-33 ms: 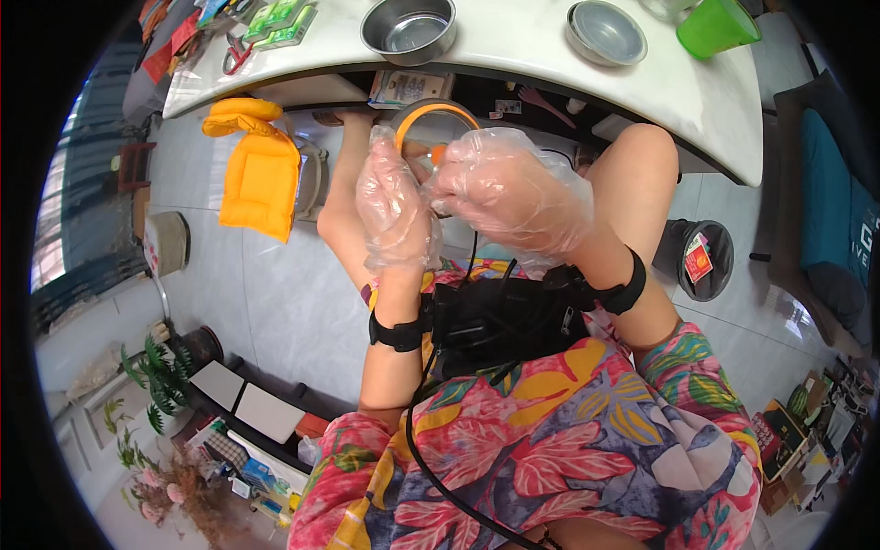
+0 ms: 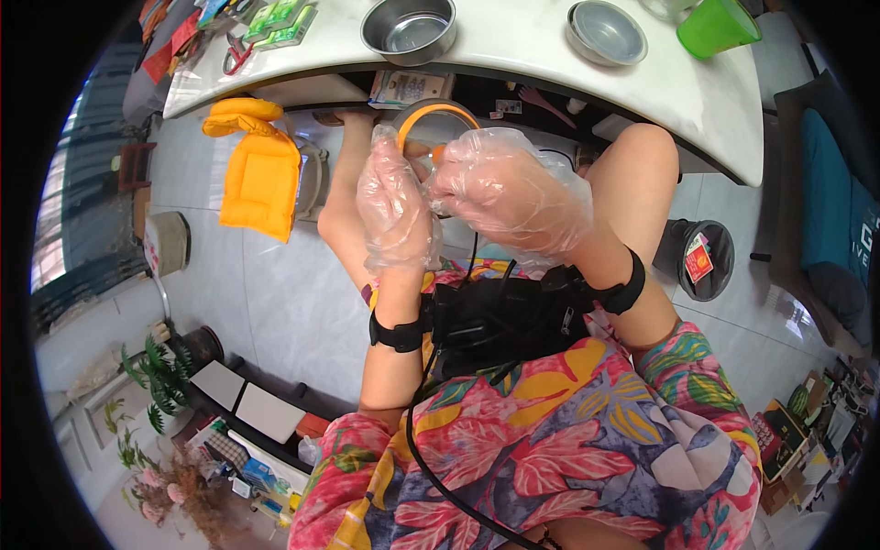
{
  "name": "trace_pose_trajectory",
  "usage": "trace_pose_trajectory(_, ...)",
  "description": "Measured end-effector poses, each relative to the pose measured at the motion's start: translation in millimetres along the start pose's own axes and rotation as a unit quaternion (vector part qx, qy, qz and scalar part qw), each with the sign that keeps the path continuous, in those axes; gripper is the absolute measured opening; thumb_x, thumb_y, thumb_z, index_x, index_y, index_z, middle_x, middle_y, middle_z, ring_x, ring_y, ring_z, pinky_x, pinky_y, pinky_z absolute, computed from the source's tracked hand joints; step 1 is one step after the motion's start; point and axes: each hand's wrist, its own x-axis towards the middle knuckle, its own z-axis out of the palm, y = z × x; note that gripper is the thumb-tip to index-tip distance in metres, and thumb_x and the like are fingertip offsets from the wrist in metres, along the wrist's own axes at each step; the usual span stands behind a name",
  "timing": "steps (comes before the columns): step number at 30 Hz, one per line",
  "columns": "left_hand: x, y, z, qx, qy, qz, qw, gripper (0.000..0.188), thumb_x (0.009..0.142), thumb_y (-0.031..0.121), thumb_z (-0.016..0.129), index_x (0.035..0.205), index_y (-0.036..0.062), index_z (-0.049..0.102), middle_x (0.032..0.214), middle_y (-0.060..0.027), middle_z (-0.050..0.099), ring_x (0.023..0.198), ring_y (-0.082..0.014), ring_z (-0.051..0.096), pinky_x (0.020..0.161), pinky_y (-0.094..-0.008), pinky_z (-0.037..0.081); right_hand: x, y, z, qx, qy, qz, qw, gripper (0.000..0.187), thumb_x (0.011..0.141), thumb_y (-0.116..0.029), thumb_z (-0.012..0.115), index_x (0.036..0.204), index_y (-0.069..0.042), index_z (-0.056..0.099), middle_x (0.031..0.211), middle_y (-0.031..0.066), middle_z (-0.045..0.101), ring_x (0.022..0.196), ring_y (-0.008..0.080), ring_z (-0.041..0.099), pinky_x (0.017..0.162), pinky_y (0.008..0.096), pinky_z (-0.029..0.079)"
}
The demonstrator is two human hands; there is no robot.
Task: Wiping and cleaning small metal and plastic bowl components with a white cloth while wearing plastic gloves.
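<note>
Both my hands wear clear plastic gloves and are close together below the table's front edge. Between them is a round thing with a grey outer edge and an orange rim [image 2: 442,107]; its kind is not clear. My left hand [image 2: 394,202] is closed on its left side, thumb pointing up. My right hand [image 2: 513,188] has its fingers curled tightly by the right side, touching the left hand. A small orange part [image 2: 437,153] shows between the hands. What the right fingertips pinch is hidden behind the glove.
On the white table [image 2: 513,46] stand a metal bowl [image 2: 409,57], stacked grey bowls [image 2: 607,38] and a green cup [image 2: 718,29]. Red-handled scissors [image 2: 236,57] lie at its left. A yellow padded chair [image 2: 261,188] is left, a bin [image 2: 720,275] right. A black cable [image 2: 417,440] crosses my lap.
</note>
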Motion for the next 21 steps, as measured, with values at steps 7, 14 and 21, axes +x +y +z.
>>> trace_pose_trajectory(7, 0.3, -0.7, -2.5, -0.024, -0.081, 0.018, 0.996, 0.044, 0.098, 0.032, 0.036, 0.08, -0.0013, 0.059, 0.054, -0.001, 0.048, 0.049, -0.0076, 0.044, 0.046, -0.022, 0.035, -3.0, 12.5, -22.6, -0.102, -0.157, -0.012, 0.982, 0.007, 0.066, -0.007, 0.057, 0.071, -0.004, 0.059, 0.075, 0.0124, 0.059, 0.074, 0.0318, 0.059, 0.063, 0.0375, 0.047)
trace_pose_trajectory(14, 6.8, -6.5, -1.8, -0.034, -0.151, 0.03, 0.987, 0.045, 0.098, 0.034, 0.036, 0.079, -0.0007, 0.058, 0.052, -0.001, 0.047, 0.048, -0.0073, 0.044, 0.045, -0.0223, 0.035, 5.9, 33.1, -15.6, -0.237, -0.112, 0.008, 0.965, 0.009, 0.067, -0.006, 0.056, 0.075, -0.001, 0.056, 0.074, 0.0132, 0.053, 0.072, 0.0317, 0.055, 0.066, 0.0386, 0.045)
trace_pose_trajectory(21, 10.4, -6.0, -2.2, -0.043, -0.164, 0.013, 0.985, 0.044, 0.098, 0.034, 0.037, 0.079, 0.0001, 0.058, 0.054, -0.0012, 0.048, 0.048, -0.0073, 0.044, 0.045, -0.0223, 0.035, 16.1, 35.3, 0.2, -0.154, 0.035, -0.018, 0.987, 0.013, 0.069, -0.007, 0.058, 0.081, -0.001, 0.056, 0.075, 0.012, 0.054, 0.072, 0.0312, 0.054, 0.066, 0.0389, 0.045)
